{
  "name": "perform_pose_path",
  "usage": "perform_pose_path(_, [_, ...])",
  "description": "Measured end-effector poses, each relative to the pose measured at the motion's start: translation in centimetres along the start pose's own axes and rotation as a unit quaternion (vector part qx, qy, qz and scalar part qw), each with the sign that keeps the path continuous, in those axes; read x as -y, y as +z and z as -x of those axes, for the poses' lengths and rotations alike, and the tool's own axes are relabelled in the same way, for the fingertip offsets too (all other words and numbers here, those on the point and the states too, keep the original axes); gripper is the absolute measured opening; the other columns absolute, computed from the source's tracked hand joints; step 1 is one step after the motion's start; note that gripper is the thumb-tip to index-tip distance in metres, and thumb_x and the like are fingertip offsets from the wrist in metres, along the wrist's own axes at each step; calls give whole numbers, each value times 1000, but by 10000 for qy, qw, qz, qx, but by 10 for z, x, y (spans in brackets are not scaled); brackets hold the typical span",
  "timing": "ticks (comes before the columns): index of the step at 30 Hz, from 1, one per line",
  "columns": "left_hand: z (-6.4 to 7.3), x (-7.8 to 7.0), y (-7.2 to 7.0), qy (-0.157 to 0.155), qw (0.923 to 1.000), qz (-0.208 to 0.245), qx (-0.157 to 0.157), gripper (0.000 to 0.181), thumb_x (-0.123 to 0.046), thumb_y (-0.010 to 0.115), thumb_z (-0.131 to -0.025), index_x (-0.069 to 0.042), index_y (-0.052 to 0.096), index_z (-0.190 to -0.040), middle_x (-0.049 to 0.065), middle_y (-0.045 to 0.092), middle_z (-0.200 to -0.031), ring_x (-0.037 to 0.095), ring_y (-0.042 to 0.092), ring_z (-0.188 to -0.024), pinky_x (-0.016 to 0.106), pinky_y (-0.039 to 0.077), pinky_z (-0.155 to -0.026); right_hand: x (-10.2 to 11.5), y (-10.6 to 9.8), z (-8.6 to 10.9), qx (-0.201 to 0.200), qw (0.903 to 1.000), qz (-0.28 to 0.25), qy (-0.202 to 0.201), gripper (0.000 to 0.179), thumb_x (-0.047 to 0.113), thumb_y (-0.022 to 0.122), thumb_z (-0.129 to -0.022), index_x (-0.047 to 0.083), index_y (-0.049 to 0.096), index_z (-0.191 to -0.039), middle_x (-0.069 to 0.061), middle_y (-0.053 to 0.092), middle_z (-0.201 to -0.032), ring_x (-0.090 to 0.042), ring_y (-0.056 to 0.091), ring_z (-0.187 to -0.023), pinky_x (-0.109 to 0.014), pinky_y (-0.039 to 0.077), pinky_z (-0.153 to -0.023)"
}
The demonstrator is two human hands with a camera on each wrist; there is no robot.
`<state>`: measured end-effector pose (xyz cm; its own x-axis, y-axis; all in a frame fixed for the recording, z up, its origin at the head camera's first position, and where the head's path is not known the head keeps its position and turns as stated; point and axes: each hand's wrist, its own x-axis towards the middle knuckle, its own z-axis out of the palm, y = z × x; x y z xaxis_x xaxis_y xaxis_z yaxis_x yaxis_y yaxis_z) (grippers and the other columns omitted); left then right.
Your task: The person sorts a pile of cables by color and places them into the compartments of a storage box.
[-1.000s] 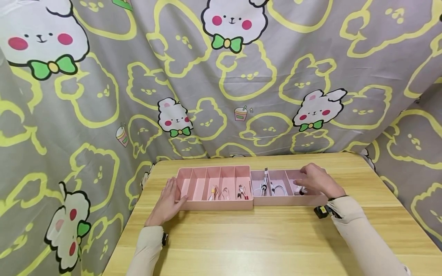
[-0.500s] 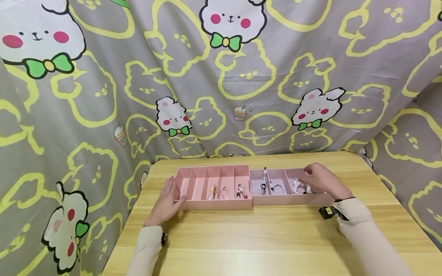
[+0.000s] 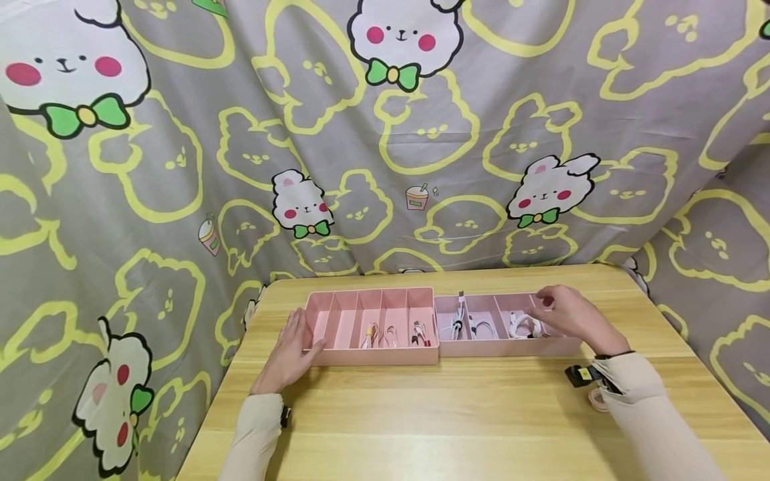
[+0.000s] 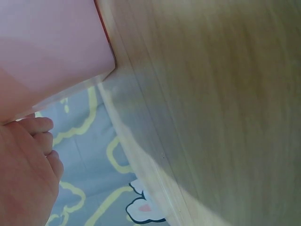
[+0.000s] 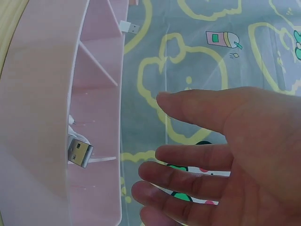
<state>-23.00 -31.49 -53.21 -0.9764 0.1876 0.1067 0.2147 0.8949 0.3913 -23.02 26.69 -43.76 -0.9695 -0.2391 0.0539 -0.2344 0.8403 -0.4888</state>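
Observation:
My left hand (image 3: 287, 357) rests against the left end of a pink divided box (image 3: 375, 357), its fingers along the end wall and the thumb at the front corner. In the left wrist view that pink box's wall (image 4: 51, 47) fills the upper left. My right hand (image 3: 574, 317) hovers over the right end of a lilac divided box (image 3: 505, 348), holding nothing. Its fingers are spread and slightly bent in the right wrist view. A coiled white cable (image 3: 526, 326) lies in the compartment beneath, and a USB plug (image 5: 81, 151) sticks up over the rim.
Other coiled cables lie in both boxes, among them a white cable (image 3: 484, 329) and a yellow-tied cable (image 3: 370, 335). A small pinkish coil (image 3: 597, 399) shows on the wooden table (image 3: 433, 414) by my right sleeve. A patterned curtain (image 3: 337, 133) hangs behind.
My right hand has lifted and drawn to the right, uncovering the white cable in the lilac box. The pinkish coil has come into sight by the right sleeve. My left hand stays put.

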Motion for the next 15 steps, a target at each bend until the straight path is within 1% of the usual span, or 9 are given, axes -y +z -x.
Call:
perform_pose_path(1, [0, 0, 0, -5, 10000, 1, 7, 97, -56, 51, -103, 9, 11, -162, 27, 11, -172, 45, 8, -161, 62, 14, -130, 0, 0, 1, -25, 10000, 14, -19, 47, 26, 71, -95, -14, 68, -119, -27, 70, -104, -31, 66, -90, -49, 56, -77])
perform_pose_path(3, [0, 1, 1, -3, 10000, -9, -3, 97, -56, 52, -103, 9, 11, -162, 27, 11, -172, 45, 7, -161, 63, 14, -129, 0, -2, 4, -68, 10000, 20, -43, 48, 25, 72, -95, -15, 67, -120, -27, 71, -103, -32, 67, -90, -50, 57, -77])
perform_pose_path(8, [0, 0, 1, 21, 10000, -27, -67, 95, -52, 55, -103, 10, 13, -161, 29, 14, -171, 46, 9, -161, 63, 16, -129, -1, -5, 12, -91, 9999, -49, 15, 49, 25, 70, -96, -17, 65, -122, -26, 70, -102, -33, 69, -90, -49, 58, -77])
perform_pose_path(15, [0, 0, 1, 13, 10000, -49, -66, 95, -51, 55, -102, 9, 11, -162, 27, 11, -172, 45, 9, -161, 61, 14, -130, -6, -11, 25, -63, 9998, -95, 186, 54, 27, 71, -97, -16, 62, -128, -25, 69, -105, -30, 67, -89, -36, 54, -70])
